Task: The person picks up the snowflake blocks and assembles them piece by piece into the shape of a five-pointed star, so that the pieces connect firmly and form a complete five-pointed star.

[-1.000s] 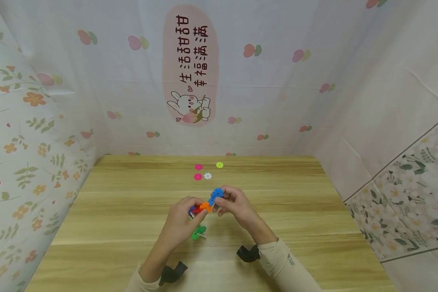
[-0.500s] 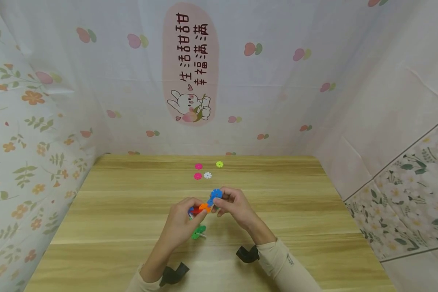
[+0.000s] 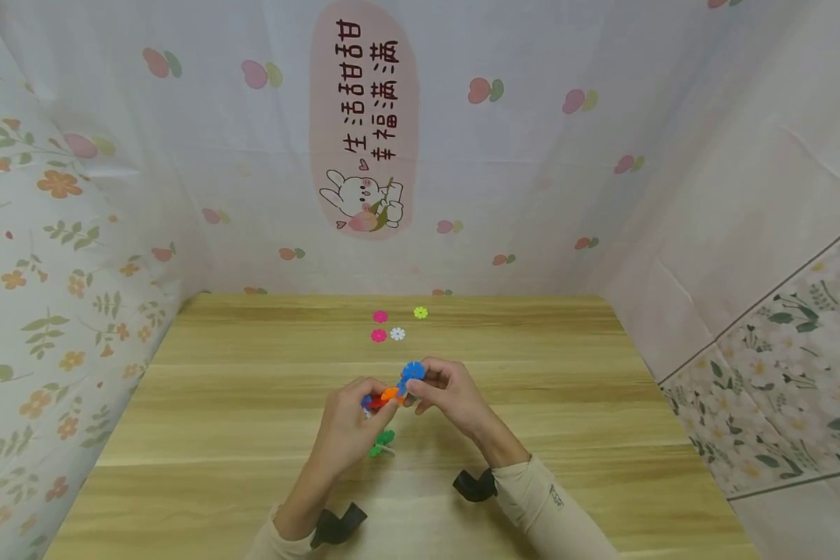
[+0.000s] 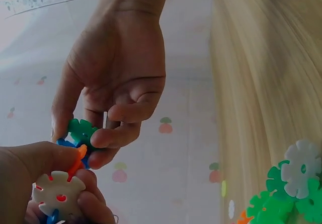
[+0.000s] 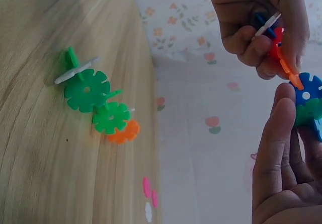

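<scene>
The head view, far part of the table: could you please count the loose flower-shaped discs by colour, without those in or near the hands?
Pink discs: 2
White disc: 1
Yellow-green disc: 1
Total: 4

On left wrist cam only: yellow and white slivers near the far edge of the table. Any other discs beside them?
Observer: Yes, two pink discs, near the white disc in the head view.
Operator: The assembly at my bottom right is clipped, a scrap of orange at the edge. What is it?
Observer: A notched orange disc at the end, beside a light green disc; the right wrist view shows most of it.
Operator: At the right hand I mostly get green. Head view?
Observer: A round blue disc, nearly face-on to that camera.
</scene>
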Tool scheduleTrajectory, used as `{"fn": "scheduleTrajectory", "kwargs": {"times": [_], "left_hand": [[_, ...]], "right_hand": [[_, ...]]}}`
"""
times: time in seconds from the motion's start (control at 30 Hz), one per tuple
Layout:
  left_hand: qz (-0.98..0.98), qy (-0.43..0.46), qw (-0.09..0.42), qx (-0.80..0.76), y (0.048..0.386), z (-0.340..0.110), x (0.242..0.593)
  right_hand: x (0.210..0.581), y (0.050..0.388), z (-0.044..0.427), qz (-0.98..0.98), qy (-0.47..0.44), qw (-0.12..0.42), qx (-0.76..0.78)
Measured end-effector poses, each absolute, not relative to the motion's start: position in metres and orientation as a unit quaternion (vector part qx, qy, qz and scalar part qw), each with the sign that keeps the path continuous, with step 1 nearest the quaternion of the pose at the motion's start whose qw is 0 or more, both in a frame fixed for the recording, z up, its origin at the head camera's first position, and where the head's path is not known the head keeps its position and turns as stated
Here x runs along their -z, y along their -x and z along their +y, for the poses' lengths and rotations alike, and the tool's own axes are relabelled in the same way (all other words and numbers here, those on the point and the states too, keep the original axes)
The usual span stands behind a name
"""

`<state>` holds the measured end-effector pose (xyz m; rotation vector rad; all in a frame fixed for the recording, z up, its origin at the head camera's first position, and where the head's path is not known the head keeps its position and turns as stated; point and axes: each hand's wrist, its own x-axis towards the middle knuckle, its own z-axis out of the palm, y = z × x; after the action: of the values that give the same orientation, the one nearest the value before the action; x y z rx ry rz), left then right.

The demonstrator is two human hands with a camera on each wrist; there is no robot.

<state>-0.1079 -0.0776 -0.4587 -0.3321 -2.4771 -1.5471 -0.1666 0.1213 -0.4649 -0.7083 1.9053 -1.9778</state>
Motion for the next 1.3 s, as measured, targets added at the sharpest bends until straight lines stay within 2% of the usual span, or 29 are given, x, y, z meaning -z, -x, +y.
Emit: {"fn": "scheduleTrajectory", "kwargs": {"times": [0.4, 0.67, 0.9, 1.17, 1.3], "left_hand": [[-0.833, 0.100, -0.028, 0.544, 0.109, -0.090, 0.466], [-0.811, 0.091, -0.056, 0.575, 0.109, -0.097, 0.459], [-0.778, 0.113, -0.118, 0.607, 0.110, -0.096, 0.459], [-0.763, 0.105, -0.090, 0.632, 0.109, -0.098, 0.465], [-0.760, 0.079, -0.083, 0.640, 0.107, -0.099, 0.466]], "right_hand": [[0.470, 0.175, 0.126, 0.683, 0.221, 0.190, 0.670], [0.465, 0.186, 0.127, 0.664, 0.245, 0.273, 0.651], [0.462, 0.189, 0.119, 0.664, 0.289, 0.323, 0.609], [0.458, 0.192, 0.115, 0.658, 0.333, 0.366, 0.568], [0.460, 0.202, 0.114, 0.654, 0.364, 0.363, 0.556]]}}
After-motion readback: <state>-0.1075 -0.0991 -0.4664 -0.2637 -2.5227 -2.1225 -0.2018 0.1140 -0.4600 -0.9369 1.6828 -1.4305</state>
